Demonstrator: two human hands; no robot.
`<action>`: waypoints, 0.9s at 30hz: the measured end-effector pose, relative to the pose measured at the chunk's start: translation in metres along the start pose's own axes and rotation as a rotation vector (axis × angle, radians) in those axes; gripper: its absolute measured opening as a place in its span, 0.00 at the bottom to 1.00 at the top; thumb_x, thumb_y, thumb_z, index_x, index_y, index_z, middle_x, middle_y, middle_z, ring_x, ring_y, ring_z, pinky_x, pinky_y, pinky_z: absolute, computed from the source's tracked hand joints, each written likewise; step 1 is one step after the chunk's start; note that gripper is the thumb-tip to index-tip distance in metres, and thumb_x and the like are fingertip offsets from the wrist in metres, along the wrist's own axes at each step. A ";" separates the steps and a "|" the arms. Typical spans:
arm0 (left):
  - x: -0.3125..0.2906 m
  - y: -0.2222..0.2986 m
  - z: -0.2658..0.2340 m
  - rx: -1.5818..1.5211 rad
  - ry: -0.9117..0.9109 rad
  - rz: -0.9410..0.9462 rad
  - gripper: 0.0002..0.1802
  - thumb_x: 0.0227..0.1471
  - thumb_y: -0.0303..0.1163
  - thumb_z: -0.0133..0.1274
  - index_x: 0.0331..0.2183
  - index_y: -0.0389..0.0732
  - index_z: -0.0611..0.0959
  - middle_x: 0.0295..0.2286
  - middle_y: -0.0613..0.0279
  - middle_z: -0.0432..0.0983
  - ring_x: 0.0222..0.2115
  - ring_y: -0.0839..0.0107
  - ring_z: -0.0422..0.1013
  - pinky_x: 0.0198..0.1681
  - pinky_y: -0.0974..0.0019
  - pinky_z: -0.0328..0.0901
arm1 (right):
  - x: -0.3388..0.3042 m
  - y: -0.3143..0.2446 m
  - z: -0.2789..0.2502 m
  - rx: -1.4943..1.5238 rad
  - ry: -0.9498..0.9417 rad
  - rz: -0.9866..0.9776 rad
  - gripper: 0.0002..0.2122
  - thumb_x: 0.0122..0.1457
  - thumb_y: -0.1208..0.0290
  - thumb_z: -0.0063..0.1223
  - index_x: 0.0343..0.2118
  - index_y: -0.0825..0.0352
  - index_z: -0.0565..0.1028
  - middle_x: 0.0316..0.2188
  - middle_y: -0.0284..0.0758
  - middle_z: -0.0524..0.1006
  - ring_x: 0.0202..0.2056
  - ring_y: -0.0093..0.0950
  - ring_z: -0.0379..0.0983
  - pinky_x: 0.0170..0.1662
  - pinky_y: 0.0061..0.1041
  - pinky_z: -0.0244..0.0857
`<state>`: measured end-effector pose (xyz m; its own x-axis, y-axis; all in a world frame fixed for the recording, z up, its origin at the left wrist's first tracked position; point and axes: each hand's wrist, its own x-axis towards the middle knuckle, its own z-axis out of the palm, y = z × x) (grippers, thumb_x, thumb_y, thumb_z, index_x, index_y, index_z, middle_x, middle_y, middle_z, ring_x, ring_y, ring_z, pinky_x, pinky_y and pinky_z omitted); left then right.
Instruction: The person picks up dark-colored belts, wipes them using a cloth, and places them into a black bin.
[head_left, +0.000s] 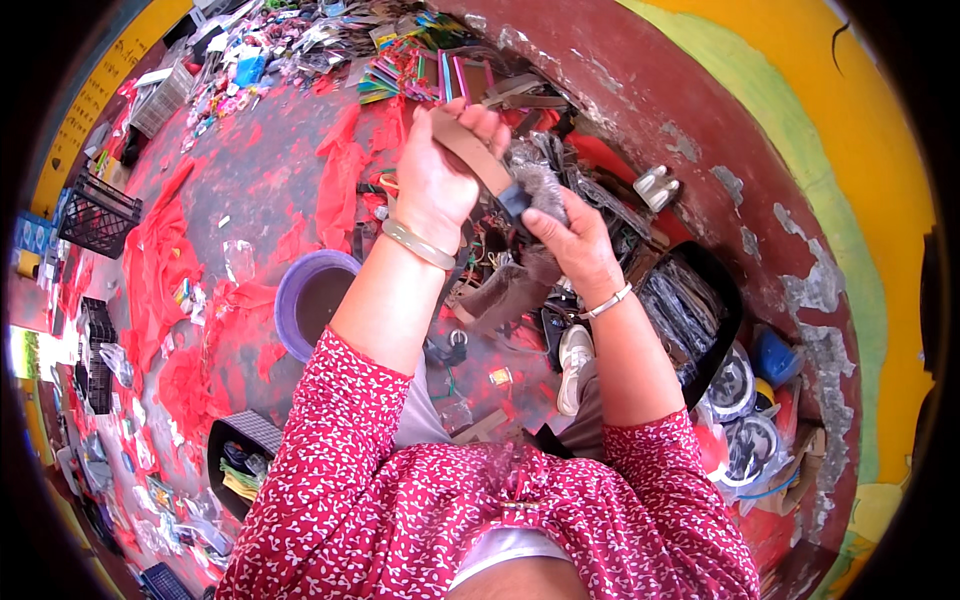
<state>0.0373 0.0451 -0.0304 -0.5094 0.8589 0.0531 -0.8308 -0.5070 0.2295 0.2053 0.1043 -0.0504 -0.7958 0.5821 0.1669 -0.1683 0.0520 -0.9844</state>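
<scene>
A brown belt (470, 152) runs across the palm of my left hand (435, 170), whose fingers curl around it. Its lower end is dark and meets the fingers of my right hand (575, 240). That hand closes on a fluffy grey-brown cloth (537, 182) pressed against the belt's dark end. More of the same plush material (500, 297) hangs below my right hand; whether it is one piece I cannot tell. Under both hands lies a heap of dark straps and belts (490, 245).
To the left stands a purple bucket (283, 300) of murky liquid. A black crate (98, 215) sits farther left, a bin of wrapped dark items (685, 310) at right. Colourful goods (400, 75) pile up along the peeling red wall (690, 110). Torn red sheeting (165, 270) covers the floor.
</scene>
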 end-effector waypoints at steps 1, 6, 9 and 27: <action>-0.003 -0.005 0.008 0.165 0.090 -0.033 0.22 0.56 0.48 0.35 0.38 0.38 0.70 0.33 0.51 0.73 0.36 0.59 0.69 0.46 0.51 0.62 | 0.000 -0.001 0.003 0.095 0.108 0.039 0.13 0.54 0.71 0.50 0.42 0.69 0.71 0.30 0.25 0.72 0.31 0.13 0.64 0.36 0.13 0.61; -0.017 -0.049 0.008 0.464 -0.004 -0.137 0.19 0.51 0.40 0.49 0.41 0.39 0.69 0.36 0.55 0.73 0.37 0.68 0.69 0.43 0.62 0.63 | 0.011 0.016 -0.017 0.032 0.335 0.019 0.09 0.57 0.71 0.47 0.37 0.68 0.74 0.30 0.25 0.73 0.30 0.14 0.66 0.35 0.14 0.61; -0.020 -0.068 -0.002 0.842 -0.037 0.023 0.14 0.51 0.37 0.49 0.38 0.41 0.72 0.32 0.62 0.73 0.35 0.73 0.69 0.39 0.68 0.63 | 0.008 0.004 -0.019 -0.070 0.437 0.021 0.09 0.57 0.70 0.46 0.37 0.68 0.74 0.30 0.26 0.74 0.30 0.14 0.67 0.35 0.13 0.61; -0.032 -0.070 -0.002 0.602 0.095 -0.152 0.11 0.54 0.33 0.45 0.34 0.36 0.74 0.31 0.59 0.73 0.30 0.70 0.72 0.35 0.66 0.68 | 0.005 0.007 -0.013 -0.890 0.545 -0.151 0.12 0.55 0.66 0.43 0.39 0.65 0.69 0.27 0.45 0.74 0.32 0.44 0.70 0.35 0.38 0.64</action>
<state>0.1107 0.0531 -0.0501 -0.4364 0.8938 -0.1036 -0.6376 -0.2260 0.7365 0.2072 0.1180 -0.0567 -0.3963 0.7942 0.4606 0.4195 0.6029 -0.6786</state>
